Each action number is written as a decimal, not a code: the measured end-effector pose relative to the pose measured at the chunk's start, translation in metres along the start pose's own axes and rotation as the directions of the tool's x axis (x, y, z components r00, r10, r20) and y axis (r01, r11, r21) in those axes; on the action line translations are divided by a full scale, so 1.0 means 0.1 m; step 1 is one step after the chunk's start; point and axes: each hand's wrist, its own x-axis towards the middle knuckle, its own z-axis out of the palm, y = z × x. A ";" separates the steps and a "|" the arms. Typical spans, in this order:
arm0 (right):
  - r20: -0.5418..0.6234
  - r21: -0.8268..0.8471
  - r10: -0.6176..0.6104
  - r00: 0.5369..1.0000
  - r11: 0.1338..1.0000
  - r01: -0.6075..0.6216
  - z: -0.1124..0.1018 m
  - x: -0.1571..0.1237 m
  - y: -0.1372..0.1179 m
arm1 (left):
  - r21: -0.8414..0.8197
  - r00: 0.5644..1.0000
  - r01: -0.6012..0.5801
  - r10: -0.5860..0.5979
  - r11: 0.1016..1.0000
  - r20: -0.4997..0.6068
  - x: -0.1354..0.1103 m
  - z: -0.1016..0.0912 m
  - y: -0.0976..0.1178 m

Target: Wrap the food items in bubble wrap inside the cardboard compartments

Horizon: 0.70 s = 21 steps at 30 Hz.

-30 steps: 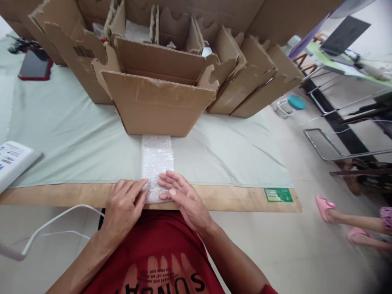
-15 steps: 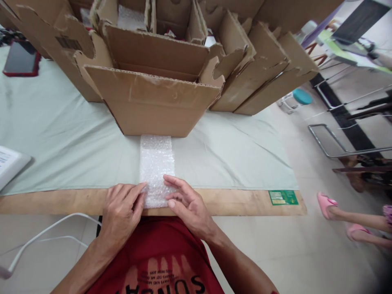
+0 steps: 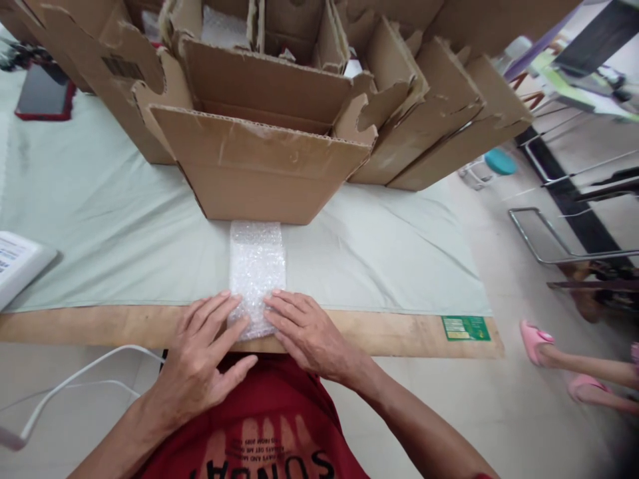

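Note:
A strip of clear bubble wrap [image 3: 257,266] lies flat at the near edge of the table, running back to the foot of a cardboard box. My left hand [image 3: 204,352] rests at its left side, fingers spread and thumb held out, fingertips touching the wrap. On the other side my right hand [image 3: 307,329] lies palm down, its fingertips on the wrap's right edge. Neither hand grips anything. Right behind the wrap stands the open, empty-looking cardboard box [image 3: 259,173]; its bottom is hidden.
More cardboard boxes [image 3: 414,133] stand behind, some holding wrapped items. A phone [image 3: 44,93] lies at the far left, a white device [image 3: 22,266] at the left edge. A green label [image 3: 466,328] marks the table's right corner. Another person's feet in pink shoes [image 3: 536,342] are at right.
My left hand has opened, with its thumb moved out from the wrap. My right hand has turned palm down and flattened onto the wrap's edge. The view has shifted slightly.

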 end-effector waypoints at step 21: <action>-0.328 0.109 0.245 0.912 0.969 -0.221 -0.05 0.26 0.15 | -0.115 0.885 0.438 -0.450 0.891 -0.121 0.31 0.12 -0.12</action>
